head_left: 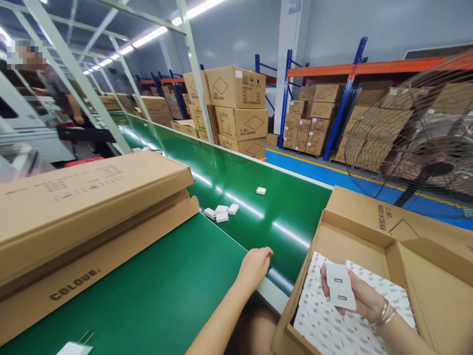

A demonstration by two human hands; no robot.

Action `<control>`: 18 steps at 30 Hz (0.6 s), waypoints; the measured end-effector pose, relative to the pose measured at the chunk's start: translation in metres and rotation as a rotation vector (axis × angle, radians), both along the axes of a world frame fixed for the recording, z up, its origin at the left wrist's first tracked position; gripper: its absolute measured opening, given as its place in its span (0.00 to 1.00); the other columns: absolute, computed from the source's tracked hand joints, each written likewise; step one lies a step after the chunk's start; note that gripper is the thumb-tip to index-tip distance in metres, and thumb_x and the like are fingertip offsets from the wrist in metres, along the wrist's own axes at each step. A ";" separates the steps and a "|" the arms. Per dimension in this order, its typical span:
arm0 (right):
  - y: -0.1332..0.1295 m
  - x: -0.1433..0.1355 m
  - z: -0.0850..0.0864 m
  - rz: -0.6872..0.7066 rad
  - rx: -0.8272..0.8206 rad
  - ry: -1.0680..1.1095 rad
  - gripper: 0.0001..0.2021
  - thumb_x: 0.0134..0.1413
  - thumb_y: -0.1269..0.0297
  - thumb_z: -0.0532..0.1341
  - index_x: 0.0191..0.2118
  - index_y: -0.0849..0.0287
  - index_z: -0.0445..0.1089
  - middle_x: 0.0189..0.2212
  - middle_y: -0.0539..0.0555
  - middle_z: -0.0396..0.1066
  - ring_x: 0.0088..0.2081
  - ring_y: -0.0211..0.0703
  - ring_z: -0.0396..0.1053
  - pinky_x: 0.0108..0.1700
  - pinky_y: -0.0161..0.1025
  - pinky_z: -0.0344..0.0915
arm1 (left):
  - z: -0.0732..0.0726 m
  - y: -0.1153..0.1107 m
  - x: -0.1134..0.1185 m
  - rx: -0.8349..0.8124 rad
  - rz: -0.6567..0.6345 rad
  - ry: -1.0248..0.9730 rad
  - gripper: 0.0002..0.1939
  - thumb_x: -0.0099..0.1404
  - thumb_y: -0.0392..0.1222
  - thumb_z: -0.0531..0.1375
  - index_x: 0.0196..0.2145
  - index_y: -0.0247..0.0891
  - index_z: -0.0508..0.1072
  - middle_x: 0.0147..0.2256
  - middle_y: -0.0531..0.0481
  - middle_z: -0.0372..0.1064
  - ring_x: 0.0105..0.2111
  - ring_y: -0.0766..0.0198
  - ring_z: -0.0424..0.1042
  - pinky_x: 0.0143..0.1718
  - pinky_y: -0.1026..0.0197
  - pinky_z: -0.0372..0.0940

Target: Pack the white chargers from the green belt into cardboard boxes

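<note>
My right hand (pixel 364 296) is closed around two white USB chargers (pixel 340 287) held side by side, their ports facing up. It hangs over an open cardboard box (pixel 318 245) with rows of white pieces (pixel 318 305) packed inside. My left hand (pixel 254 266) hovers by the edge of the green conveyor belt (pixel 236 170), its fingers curled together and their inner side hidden. Beyond it, several white chargers (pixel 222 217) lie clustered on the belt. One more charger (pixel 260 191) lies farther out. Another charger (pixel 75 348) with its prongs showing is at the bottom left.
Flat cardboard boxes (pixel 92 197) are stacked on the green work surface (pixel 155 281) at left. A large fan (pixel 417 143) stands behind the open box. Stacked cartons (pixel 240 121) and a racking frame (pixel 343 98) line the far side. A person (pixel 62 88) is at upper left.
</note>
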State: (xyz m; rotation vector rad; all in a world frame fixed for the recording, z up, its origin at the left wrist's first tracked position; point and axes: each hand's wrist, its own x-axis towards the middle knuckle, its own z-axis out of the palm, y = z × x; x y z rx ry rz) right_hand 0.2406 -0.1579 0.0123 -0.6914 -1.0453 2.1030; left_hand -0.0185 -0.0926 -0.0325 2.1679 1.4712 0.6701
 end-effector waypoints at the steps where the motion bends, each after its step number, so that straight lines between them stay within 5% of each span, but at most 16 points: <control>1: 0.000 0.000 0.000 0.011 -0.005 0.018 0.32 0.41 0.40 0.63 0.47 0.59 0.65 0.30 0.54 0.67 0.23 0.33 0.64 0.23 0.31 0.64 | 0.000 -0.001 0.000 0.014 -0.012 -0.004 0.17 0.60 0.31 0.45 0.37 0.38 0.72 0.35 0.47 0.73 0.38 0.59 0.70 0.41 0.57 0.62; 11: -0.002 0.007 -0.005 0.032 0.010 0.121 0.24 0.45 0.45 0.63 0.41 0.59 0.67 0.28 0.53 0.68 0.23 0.34 0.65 0.26 0.34 0.67 | 0.001 -0.003 0.002 0.017 0.003 0.111 0.16 0.60 0.28 0.47 0.37 0.39 0.72 0.35 0.49 0.73 0.38 0.59 0.69 0.42 0.58 0.61; 14: 0.007 0.010 0.015 -0.132 0.073 -0.132 0.25 0.45 0.44 0.62 0.42 0.60 0.67 0.31 0.56 0.69 0.30 0.40 0.69 0.28 0.35 0.68 | 0.000 -0.004 0.002 0.025 -0.008 0.145 0.16 0.61 0.28 0.46 0.37 0.39 0.72 0.35 0.50 0.73 0.38 0.60 0.69 0.42 0.59 0.61; 18: 0.040 0.033 0.035 -0.460 0.399 -0.813 0.23 0.48 0.46 0.60 0.42 0.61 0.66 0.34 0.57 0.71 0.36 0.46 0.69 0.34 0.39 0.68 | 0.000 0.000 0.001 0.019 -0.024 0.167 0.17 0.60 0.29 0.47 0.38 0.39 0.73 0.36 0.51 0.74 0.38 0.61 0.70 0.43 0.59 0.61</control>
